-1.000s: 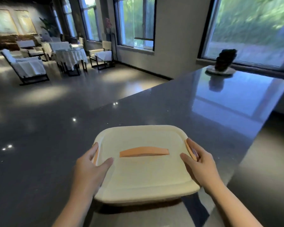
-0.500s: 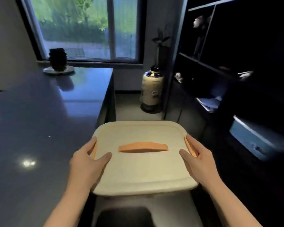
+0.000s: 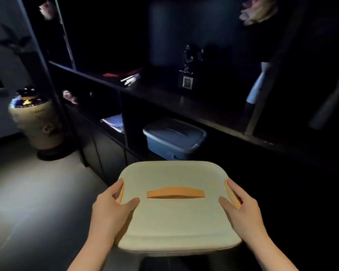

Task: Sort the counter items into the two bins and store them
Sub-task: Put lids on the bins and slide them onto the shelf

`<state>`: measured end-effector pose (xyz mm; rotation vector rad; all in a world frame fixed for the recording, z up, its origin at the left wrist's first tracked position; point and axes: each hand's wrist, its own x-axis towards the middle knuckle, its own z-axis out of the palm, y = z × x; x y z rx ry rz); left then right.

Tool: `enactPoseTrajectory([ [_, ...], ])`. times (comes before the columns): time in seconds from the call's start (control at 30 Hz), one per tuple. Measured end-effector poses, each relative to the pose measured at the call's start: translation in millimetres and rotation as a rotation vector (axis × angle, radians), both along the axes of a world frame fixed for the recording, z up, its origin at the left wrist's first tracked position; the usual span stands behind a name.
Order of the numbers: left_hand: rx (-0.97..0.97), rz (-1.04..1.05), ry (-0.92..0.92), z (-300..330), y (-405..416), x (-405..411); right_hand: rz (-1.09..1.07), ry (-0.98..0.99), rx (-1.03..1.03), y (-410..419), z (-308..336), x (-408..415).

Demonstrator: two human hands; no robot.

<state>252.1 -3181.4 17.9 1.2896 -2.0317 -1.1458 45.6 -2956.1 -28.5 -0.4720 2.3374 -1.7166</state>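
I carry a cream lidded bin (image 3: 176, 216) with an orange handle (image 3: 175, 192) on its lid, held in the air in front of me. My left hand (image 3: 111, 210) grips its left side at the orange latch, thumb on the lid. My right hand (image 3: 241, 212) grips the right side the same way. A blue-grey lidded bin (image 3: 174, 138) sits in a low compartment of the dark shelf unit (image 3: 184, 98), just beyond the cream bin.
A large ceramic jar (image 3: 35, 124) stands on the floor at the left beside the shelf unit. Papers (image 3: 114, 122) lie in the compartment left of the blue-grey bin. Small ornaments and a frame (image 3: 187, 82) stand on the upper shelf. Grey floor lies lower left.
I have turned away from the counter to face the dark shelf unit, carrying the cream bin along. Both hands keep the same grip on its sides.
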Motion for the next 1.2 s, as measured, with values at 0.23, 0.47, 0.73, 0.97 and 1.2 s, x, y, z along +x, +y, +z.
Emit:
enactPoseTrajectory([
  [0.23,0.043,-0.385,0.02,-27,-8,-123,-0.325,-0.097,0.01,51,-36,-38],
  [0.47,0.102,-0.611,0.012,-56,-9,-209,-0.611,-0.106,0.078,68,-59,-57],
  [0.73,0.076,-0.675,0.018,-71,-8,-262,-0.735,-0.037,0.102,66,-72,-76],
  [0.97,-0.278,-0.754,0.115,-75,-7,-273,-0.856,0.396,0.521,53,-51,-70],
  [1.2,-0.696,-1.112,0.287,-108,4,-223,-0.421,0.767,0.572,18,-66,-19],
])
